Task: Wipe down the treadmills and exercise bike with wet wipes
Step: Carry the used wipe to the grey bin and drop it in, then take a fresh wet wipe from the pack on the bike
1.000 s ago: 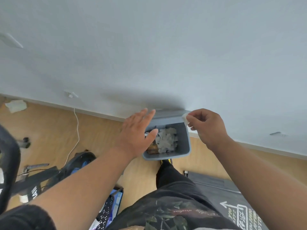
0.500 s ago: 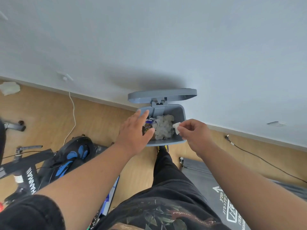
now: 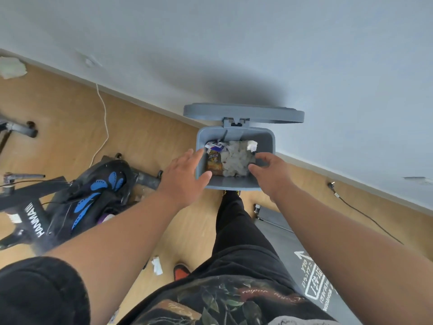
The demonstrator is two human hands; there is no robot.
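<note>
Two bare arms reach up from the bottom of the frame toward a grey bin point(image 3: 234, 184) at centre. Lower right lies a dark treadmill point(image 3: 311, 273); at left stands the black and blue exercise bike point(image 3: 70, 202). The left hand point(image 3: 185, 177) is spread flat at the bin's left rim, holding nothing. The right hand point(image 3: 269, 172) hangs over the right rim, fingers loosely curled and empty. Crumpled wet wipes point(image 3: 236, 158) lie inside, under the raised lid point(image 3: 243, 113).
</note>
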